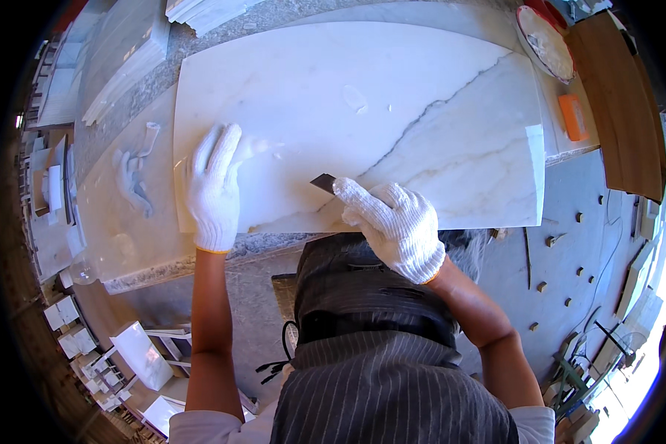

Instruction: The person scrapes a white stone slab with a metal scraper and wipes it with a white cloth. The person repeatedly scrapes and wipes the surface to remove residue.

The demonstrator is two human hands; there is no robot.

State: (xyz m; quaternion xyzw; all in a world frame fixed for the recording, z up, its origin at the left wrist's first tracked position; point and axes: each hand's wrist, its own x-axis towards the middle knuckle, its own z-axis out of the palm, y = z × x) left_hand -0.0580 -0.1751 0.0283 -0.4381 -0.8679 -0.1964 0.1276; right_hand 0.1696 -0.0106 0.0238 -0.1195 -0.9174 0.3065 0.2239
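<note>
A large polished white marble slab point(288, 89) with a grey diagonal vein lies flat in front of me. My left hand point(216, 185), in a white knit glove, rests on its left edge with the fingers stretched out. In my right hand point(396, 226), gloved the same way, a small dark flat scraper blade point(323, 182) is gripped. Its tip points left, close over the slab's near part; whether it touches the stone I cannot tell. A thin pale patch point(354, 98) and a few small flecks show on the slab's surface.
Stacked slabs point(129, 63) stand at the far left. On the stone left of the slab lies a crumpled white glove-like shape point(132, 174). At the far right are a red-rimmed bowl point(545, 44), an orange block point(572, 117) and a brown board point(618, 103).
</note>
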